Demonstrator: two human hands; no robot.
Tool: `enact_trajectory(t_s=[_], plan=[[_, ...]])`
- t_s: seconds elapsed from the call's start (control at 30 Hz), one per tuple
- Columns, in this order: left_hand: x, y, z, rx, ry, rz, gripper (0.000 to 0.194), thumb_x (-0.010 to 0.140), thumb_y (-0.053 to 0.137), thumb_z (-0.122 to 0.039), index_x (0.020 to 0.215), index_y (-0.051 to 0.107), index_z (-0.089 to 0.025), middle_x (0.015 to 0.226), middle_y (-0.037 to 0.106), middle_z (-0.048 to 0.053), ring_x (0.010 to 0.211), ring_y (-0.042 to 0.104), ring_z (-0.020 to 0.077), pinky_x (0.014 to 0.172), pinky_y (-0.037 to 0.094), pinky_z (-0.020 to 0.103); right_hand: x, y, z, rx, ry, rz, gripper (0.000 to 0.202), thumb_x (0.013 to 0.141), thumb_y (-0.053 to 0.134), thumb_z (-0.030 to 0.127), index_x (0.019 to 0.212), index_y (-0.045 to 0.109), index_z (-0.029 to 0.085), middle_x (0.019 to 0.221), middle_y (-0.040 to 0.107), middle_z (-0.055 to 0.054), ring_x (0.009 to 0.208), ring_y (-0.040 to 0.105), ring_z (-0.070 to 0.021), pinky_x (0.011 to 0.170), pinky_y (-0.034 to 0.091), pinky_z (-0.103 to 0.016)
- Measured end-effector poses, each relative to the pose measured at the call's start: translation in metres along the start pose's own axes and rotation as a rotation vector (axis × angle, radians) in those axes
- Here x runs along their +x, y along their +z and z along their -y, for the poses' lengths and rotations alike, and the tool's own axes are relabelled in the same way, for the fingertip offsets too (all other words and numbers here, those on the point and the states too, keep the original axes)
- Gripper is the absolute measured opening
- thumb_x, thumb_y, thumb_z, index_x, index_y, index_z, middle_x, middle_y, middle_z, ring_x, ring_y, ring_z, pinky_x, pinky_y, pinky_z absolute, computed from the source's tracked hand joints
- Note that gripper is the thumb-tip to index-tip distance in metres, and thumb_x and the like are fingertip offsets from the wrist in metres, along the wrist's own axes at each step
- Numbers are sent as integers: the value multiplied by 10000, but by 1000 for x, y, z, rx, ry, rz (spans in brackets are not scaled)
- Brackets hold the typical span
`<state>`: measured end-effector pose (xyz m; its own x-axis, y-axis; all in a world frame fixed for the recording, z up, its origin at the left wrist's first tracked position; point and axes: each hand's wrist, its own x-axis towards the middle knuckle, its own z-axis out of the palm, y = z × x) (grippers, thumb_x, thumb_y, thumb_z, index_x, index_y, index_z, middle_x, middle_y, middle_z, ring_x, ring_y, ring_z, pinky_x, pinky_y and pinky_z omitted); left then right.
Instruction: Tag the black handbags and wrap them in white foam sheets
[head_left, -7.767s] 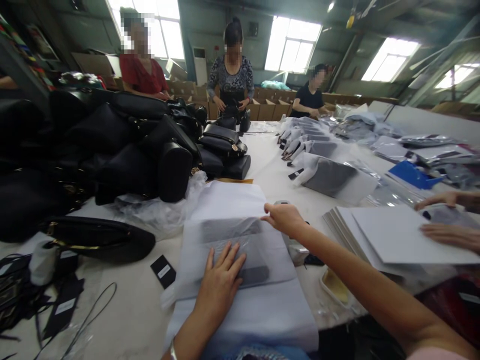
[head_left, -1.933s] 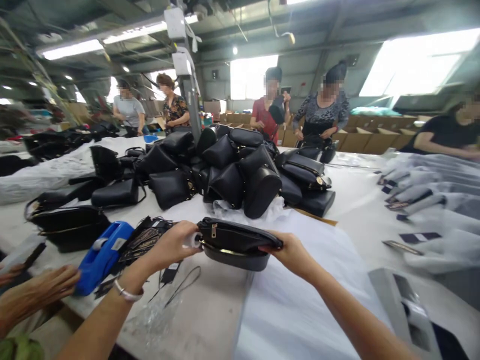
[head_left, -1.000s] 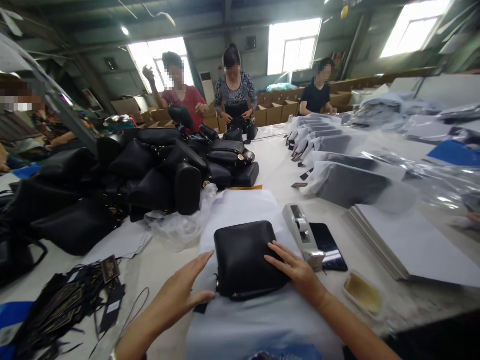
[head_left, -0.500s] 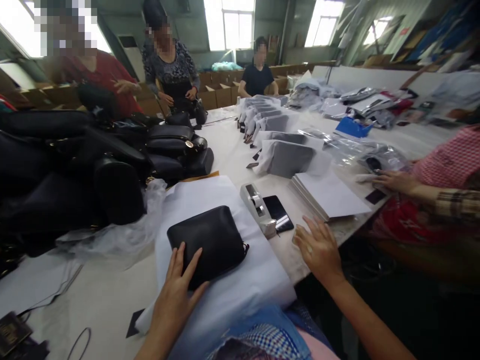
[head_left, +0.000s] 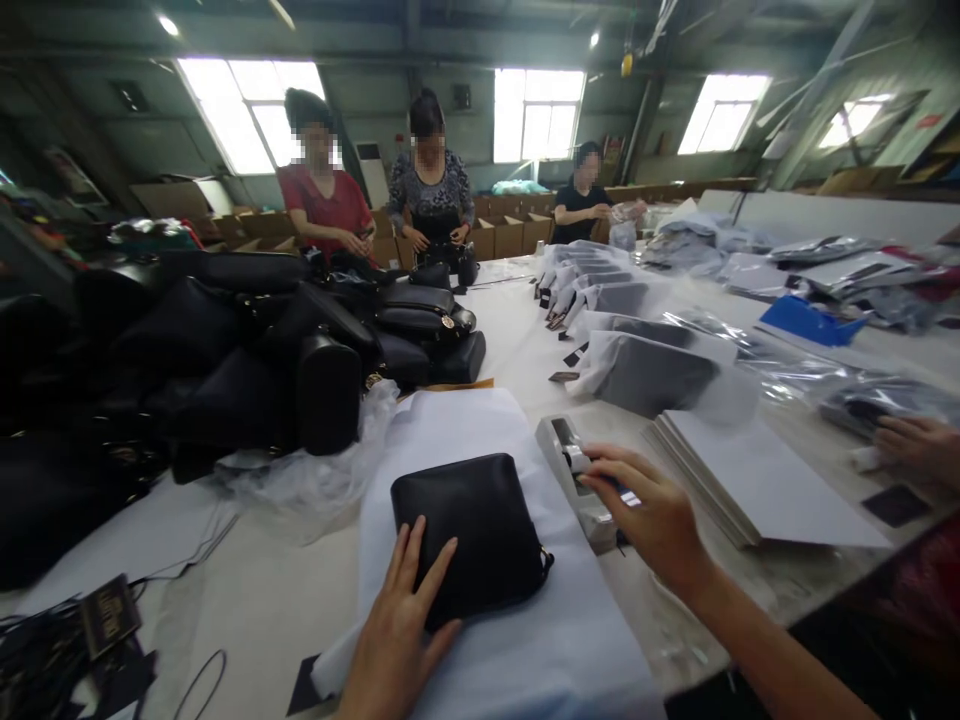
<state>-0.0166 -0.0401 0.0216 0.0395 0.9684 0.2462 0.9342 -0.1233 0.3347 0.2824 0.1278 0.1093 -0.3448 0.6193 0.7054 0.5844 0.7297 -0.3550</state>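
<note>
A black handbag [head_left: 472, 530] lies flat on white wrapping paper [head_left: 592, 640] in front of me. My left hand [head_left: 397, 640] rests on its near left part, fingers spread and pressing lightly on the leather. Just right of the paper stands a grey tape dispenser [head_left: 559, 440]. My right hand [head_left: 656, 515] reaches over it, thumb and fingertips closed at the roll of tape [head_left: 576, 459]. A phone lies mostly hidden under that hand. At the paper's near left corner a dark card [head_left: 305, 685] sticks out.
Black bags [head_left: 247, 370] are heaped on the left beside crumpled clear plastic [head_left: 300, 485]. Paper-wrapped bags [head_left: 652, 370] stand in a row beyond a stack of white boards [head_left: 772, 480]. Black tags [head_left: 109, 615] lie near left. A co-worker's hand [head_left: 919, 450] is at right; other people stand behind.
My right hand has moved from beside the phone to the tape dispenser, and its fingers have closed there. My left hand stays on the handbag. The camera view has shifted.
</note>
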Motion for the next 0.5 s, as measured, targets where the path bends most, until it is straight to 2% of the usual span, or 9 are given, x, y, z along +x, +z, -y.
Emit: enact_trajectory(t_s=[0.1,0.17,0.2,0.3,0.37,0.43,0.5], plan=[[0,1,0,8,7,-13,951,751,686,-80,1547,253,-368,1675,51,68,1488,209,371,1079,442,543,62,66,0,122,-11,317,127,962,585,287,961,707,249,1123,720,-20,1016,682,-183,921,535,-304],[0,4,1,22,0,-34,1025,687,718,-34,1545,264,-364,1673,63,73,1483,225,379,1078,450,538,94,119,-8,36,2,566,211,995,517,280,1066,713,254,1216,698,-18,1118,649,-174,1007,484,-292],[0,6,2,28,0,-45,1069,647,737,-13,1543,270,-362,1671,65,77,1480,231,389,1077,453,540,107,145,-12,6,10,617,230,990,521,276,1122,707,246,1262,680,-31,1169,625,-186,1038,461,-301],[-1,16,8,50,19,-57,1187,543,810,15,1541,286,-355,1664,40,95,1461,257,433,1060,471,549,128,216,-25,-84,63,677,376,927,621,273,1285,631,161,1430,549,-137,1333,493,-279,1093,405,-397],[-1,25,14,75,41,-68,1220,523,878,-39,1542,287,-358,1657,6,102,1441,284,459,1041,490,545,131,251,-32,-141,109,687,463,916,633,290,1344,576,124,1492,463,-187,1397,397,-329,1106,363,-479],[-2,35,19,118,53,-110,1173,585,898,-115,1541,275,-387,1652,4,95,1420,328,454,1009,521,524,129,273,-38,-183,140,684,448,949,580,308,1356,560,122,1510,434,-196,1423,344,-340,1110,321,-527],[-2,45,24,164,53,-175,1058,699,843,-137,1533,262,-430,1650,71,78,1406,373,418,977,552,481,125,286,-43,-199,137,675,367,983,512,301,1303,604,147,1486,476,-168,1427,338,-311,1126,287,-510]])
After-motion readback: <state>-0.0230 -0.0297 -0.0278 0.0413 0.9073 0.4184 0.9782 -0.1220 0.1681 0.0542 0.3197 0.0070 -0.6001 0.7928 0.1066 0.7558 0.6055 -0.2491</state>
